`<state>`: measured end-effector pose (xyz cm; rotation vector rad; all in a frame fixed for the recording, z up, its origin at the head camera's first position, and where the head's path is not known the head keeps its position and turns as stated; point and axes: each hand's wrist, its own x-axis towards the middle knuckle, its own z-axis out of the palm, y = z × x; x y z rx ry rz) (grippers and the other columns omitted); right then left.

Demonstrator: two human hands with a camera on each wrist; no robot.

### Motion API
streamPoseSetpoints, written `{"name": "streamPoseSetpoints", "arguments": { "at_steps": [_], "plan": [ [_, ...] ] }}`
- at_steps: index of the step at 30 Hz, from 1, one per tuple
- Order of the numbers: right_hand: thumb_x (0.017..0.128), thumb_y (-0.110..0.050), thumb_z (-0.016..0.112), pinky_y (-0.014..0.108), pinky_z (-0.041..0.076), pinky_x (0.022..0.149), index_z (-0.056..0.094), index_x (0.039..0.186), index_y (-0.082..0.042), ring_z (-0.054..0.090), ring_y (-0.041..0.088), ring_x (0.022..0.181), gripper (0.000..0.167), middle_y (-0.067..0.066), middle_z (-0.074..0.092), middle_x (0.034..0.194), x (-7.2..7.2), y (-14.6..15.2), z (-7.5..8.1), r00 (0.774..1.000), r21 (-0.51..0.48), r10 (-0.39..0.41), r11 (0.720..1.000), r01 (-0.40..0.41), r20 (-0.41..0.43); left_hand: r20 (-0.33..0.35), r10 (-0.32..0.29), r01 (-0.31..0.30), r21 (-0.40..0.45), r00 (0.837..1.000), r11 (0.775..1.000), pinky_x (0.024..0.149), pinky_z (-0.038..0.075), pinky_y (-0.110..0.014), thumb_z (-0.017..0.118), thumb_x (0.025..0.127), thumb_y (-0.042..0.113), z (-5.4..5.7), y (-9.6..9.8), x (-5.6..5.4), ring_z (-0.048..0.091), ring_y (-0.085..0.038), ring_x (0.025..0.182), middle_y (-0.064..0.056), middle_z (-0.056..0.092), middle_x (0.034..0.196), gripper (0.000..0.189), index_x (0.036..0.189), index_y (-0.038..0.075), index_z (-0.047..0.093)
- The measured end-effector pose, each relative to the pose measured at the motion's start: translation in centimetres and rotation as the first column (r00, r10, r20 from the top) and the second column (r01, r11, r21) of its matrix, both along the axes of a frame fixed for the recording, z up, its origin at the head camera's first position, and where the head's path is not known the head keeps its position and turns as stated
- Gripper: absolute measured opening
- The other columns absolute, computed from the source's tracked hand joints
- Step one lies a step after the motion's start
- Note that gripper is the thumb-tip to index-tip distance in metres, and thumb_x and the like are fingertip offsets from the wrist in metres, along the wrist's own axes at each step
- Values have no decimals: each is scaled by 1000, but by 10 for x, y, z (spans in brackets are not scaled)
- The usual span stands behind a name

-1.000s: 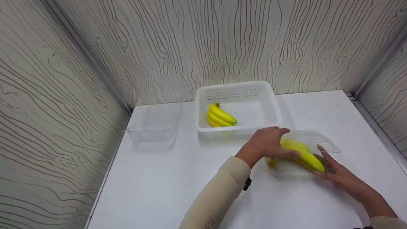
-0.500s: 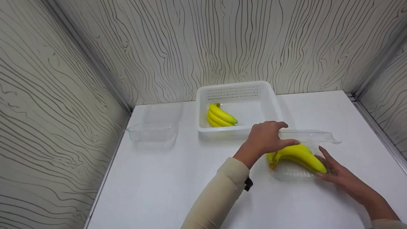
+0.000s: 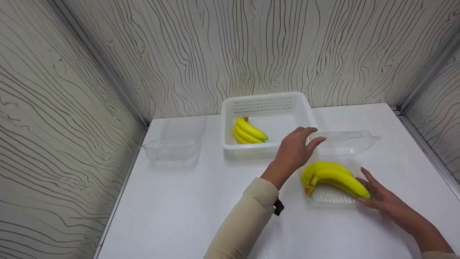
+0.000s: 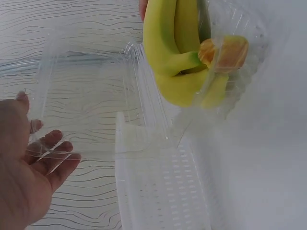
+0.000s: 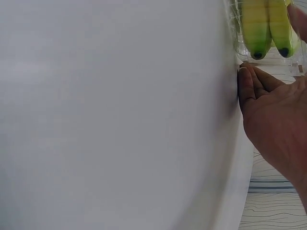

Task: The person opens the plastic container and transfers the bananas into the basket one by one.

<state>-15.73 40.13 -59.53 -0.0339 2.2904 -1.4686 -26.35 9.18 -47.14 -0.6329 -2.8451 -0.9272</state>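
Observation:
A bunch of bananas lies in the base of a clear plastic clamshell container at the right of the table. The container's lid is folded back toward the wall. My left hand is at the lid's left end, thumb and fingers spread apart; in the left wrist view, some fingers show through the clear plastic. Around the right end of the base, my right hand holds the container between thumb and fingers. The right wrist view shows dark banana tips inside, above the curled fingers.
A white plastic basket stands at the back centre, against the wall, with another bunch of bananas in its left part. A second clear container, lid up, stands at the back left. Patterned walls bound the white table.
The lid has swung away from the bananas, back toward the wall, with my left hand following it. My right hand has stayed at the container's right end.

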Motion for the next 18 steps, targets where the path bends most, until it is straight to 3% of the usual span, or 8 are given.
{"name": "streamPoseSetpoints", "arguments": {
  "at_steps": [6, 13, 18],
  "plan": [
    [102, -24, 70, 94, -2, 109, -12, 170, -43, -10, 65, 158, 108, 34, 4, 176, 4, 1, 1, 1000, 0, -8, 1000, 8, 9, 40, 28, -32, 109, 999, 994, 115, 53, -27, 51, 111, 52, -5, -4, -6, 66, -9, 134, 9, 68, 145, 45, 149, 32, 60],
    [103, -20, 67, 93, -2, 112, -11, 170, -44, -10, 62, 159, 105, 35, 2, 176, 7, 2, 1, 1000, -38, -6, 999, 7, 3, -3, 59, -58, 119, 998, 991, 113, 54, -26, 50, 113, 47, -12, -7, -10, 68, -9, 131, 6, 69, 142, 44, 151, 28, 59],
    [103, -21, 68, 93, -4, 111, -12, 170, -43, -11, 63, 158, 106, 35, 2, 176, 7, 3, 0, 1000, -32, -7, 999, 8, 7, 17, 73, -75, 120, 997, 990, 113, 55, -29, 49, 112, 48, -15, -9, -10, 68, -12, 130, 2, 68, 145, 51, 158, 26, 50]
  ]
}}
